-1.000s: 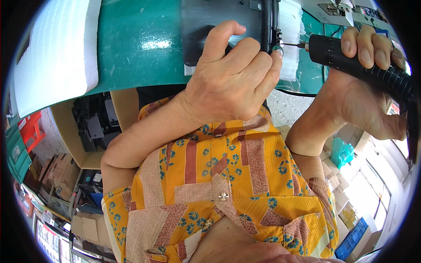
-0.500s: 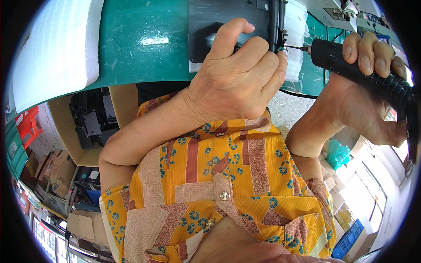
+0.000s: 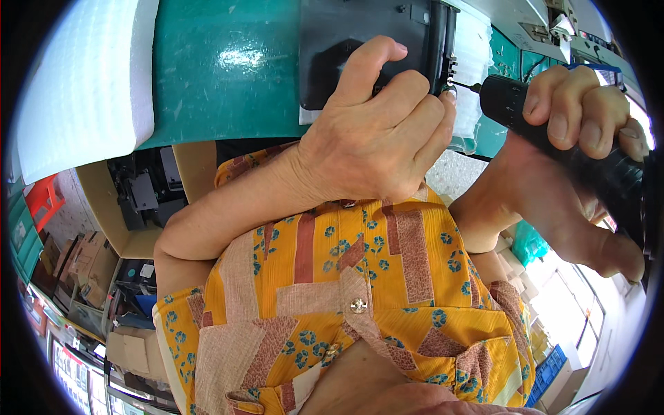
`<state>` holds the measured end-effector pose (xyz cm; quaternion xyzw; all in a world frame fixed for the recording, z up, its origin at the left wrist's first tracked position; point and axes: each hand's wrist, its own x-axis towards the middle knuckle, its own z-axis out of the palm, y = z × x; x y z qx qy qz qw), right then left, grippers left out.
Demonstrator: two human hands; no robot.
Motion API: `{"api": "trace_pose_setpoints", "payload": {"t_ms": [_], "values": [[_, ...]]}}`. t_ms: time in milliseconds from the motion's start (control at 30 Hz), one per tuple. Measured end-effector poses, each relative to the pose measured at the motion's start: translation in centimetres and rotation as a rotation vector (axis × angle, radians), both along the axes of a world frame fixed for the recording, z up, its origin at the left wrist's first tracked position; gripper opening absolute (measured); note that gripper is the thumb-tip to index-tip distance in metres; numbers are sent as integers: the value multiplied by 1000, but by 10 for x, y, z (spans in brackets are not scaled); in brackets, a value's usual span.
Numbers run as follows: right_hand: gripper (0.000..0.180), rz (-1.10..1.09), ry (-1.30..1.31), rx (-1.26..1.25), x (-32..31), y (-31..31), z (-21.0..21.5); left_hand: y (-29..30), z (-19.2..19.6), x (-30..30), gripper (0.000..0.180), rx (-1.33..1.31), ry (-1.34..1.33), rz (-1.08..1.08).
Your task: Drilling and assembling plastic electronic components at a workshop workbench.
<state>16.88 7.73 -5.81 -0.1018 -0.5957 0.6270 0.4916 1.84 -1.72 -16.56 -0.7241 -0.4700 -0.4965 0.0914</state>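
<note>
My left hand (image 3: 377, 131) grips a black plastic part (image 3: 360, 48) at the near edge of a green workbench (image 3: 221, 69), thumb up on its flat face and fingers curled around its right edge. My right hand (image 3: 574, 159) is closed around a black electric screwdriver (image 3: 546, 124) held sideways. Its thin bit (image 3: 463, 86) points left and meets the right edge of the black part, just beside my left fingertips.
A white foam sheet (image 3: 83, 90) lies on the bench at the left. Clear plastic wrap (image 3: 474, 41) sits behind the black part. Below the bench stand an open cardboard box of black parts (image 3: 142, 194) and more boxes (image 3: 76, 263). A blue crate (image 3: 550, 373) is at lower right.
The black part and both hands sit slightly further right and lower in view. The screwdriver bit stays against the part's right edge. My grips have not changed.
</note>
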Motion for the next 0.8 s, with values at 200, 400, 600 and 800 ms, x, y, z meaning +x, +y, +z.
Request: {"api": "trace_pose_setpoints", "payload": {"t_ms": [200,400,600,800], "values": [[93,16,-100,78,-8,-1,2,-4,7,-5,37,-7,30,6],[85,20,-95,189,-14,-4,-1,-4,7,-4,34,-41,13,-35],[75,47,-147,221,-17,-7,0,-7,7,-7,25,-94,-34,-46],[77,33,58,44,-20,19,29,-5,11,-4,20,-103,-22,-54]]}}
